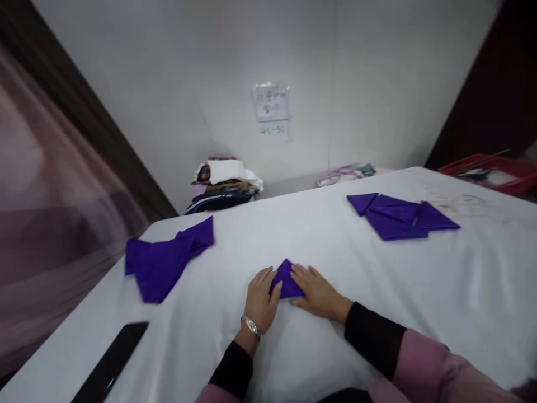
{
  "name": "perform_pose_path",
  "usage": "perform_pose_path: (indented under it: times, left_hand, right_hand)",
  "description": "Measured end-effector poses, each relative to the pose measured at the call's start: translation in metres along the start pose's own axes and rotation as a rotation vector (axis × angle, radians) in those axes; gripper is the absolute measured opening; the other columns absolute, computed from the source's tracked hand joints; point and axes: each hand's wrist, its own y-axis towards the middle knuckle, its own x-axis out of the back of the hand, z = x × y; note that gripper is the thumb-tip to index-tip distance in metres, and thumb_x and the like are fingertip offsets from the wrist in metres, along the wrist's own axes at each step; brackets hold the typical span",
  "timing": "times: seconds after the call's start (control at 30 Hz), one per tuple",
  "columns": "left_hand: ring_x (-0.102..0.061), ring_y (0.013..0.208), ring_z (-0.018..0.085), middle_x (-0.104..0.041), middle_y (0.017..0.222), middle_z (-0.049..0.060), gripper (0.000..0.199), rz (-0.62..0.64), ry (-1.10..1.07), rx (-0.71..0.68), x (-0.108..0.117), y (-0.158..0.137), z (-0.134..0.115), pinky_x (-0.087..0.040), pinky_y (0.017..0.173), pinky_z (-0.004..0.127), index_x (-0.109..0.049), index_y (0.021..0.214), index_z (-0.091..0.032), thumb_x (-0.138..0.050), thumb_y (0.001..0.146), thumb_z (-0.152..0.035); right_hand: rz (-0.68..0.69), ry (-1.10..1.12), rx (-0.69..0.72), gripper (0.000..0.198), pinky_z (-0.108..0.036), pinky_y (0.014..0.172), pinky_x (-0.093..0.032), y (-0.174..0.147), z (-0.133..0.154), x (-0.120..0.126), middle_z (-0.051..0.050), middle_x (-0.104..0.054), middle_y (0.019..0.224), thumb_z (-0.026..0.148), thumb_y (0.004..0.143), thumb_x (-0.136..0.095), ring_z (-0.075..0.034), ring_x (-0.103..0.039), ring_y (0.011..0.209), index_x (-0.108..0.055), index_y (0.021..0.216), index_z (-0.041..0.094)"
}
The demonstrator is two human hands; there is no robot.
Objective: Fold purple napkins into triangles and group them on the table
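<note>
A small folded purple cloth [287, 282] lies flat on the white-covered table, with one corner pointing away from me. My left hand [262, 298] rests flat along its left side, fingers stretched out and thumb on the cloth. Against its right side lies my right hand [318, 291], also open, with the fingertips on the cloth's edge. A bracelet or watch circles my left wrist. To the left, a loosely crumpled purple cloth [161, 263] is spread out. Several folded purple pieces [394, 215] overlap at the right.
A dark flat object [111, 364] lies at the left front of the white table [235, 240]. Stacked folded clothes [226, 182] and more fabric [346, 174] are behind the far edge. A red basket [499, 170] stands far right. Pinkish sheer fabric [54, 224] hangs at left.
</note>
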Motion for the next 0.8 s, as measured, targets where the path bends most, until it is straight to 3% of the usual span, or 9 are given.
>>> perform_pose_path:
  times: [0.17,0.27,0.43,0.6,0.8]
  left_hand:
    - [-0.023,0.138,0.024,-0.027,0.149,0.009,0.054,0.313,0.161,-0.006,-0.029,0.033,-0.024,-0.023,0.111,0.046,-0.035,0.14,-0.015,-0.03,0.092,-0.039]
    - [-0.017,0.139,0.025,-0.022,0.151,0.009,0.055,0.399,0.226,-0.018,-0.037,0.037,-0.023,-0.02,0.111,0.048,-0.033,0.141,-0.017,-0.028,0.092,-0.04]
    - [-0.013,0.14,0.026,-0.024,0.15,0.005,0.049,0.426,0.29,-0.139,-0.038,0.033,-0.017,-0.017,0.111,0.051,-0.04,0.138,-0.026,-0.034,0.09,-0.038]
    - [-0.015,0.14,0.026,-0.016,0.151,0.009,0.065,0.398,0.297,-0.026,-0.04,0.035,-0.021,-0.018,0.112,0.048,-0.027,0.143,-0.013,-0.024,0.091,-0.05]
    - [-0.016,0.139,0.027,-0.017,0.151,0.01,0.068,0.37,0.31,-0.033,-0.044,0.035,-0.021,-0.018,0.112,0.049,-0.027,0.143,-0.012,-0.024,0.089,-0.054]
  right_hand:
    - [-0.019,0.072,0.011,0.085,-0.05,0.112,-0.01,0.003,0.001,0.003,-0.014,-0.018,0.152,0.063,0.082,-0.046,-0.027,-0.013,0.139,-0.019,0.147,0.014]
    - [-0.012,0.089,0.016,0.085,-0.05,0.112,-0.009,0.004,0.0,0.001,-0.014,-0.015,0.152,0.061,0.083,-0.046,-0.028,-0.012,0.139,-0.016,0.147,0.014]
    - [-0.008,0.103,0.01,0.086,-0.049,0.112,-0.009,0.001,0.002,0.005,-0.015,-0.016,0.152,0.062,0.082,-0.046,-0.028,-0.011,0.139,-0.019,0.147,0.012]
    - [0.005,0.119,0.011,0.086,-0.049,0.112,-0.006,-0.014,0.0,0.014,-0.015,-0.017,0.151,0.067,0.082,-0.04,-0.027,-0.01,0.14,-0.021,0.146,0.014]
    - [0.005,0.083,0.013,0.083,-0.052,0.111,-0.005,-0.038,-0.008,0.022,-0.013,-0.02,0.151,0.065,0.084,-0.04,-0.027,-0.013,0.139,-0.015,0.148,0.018]
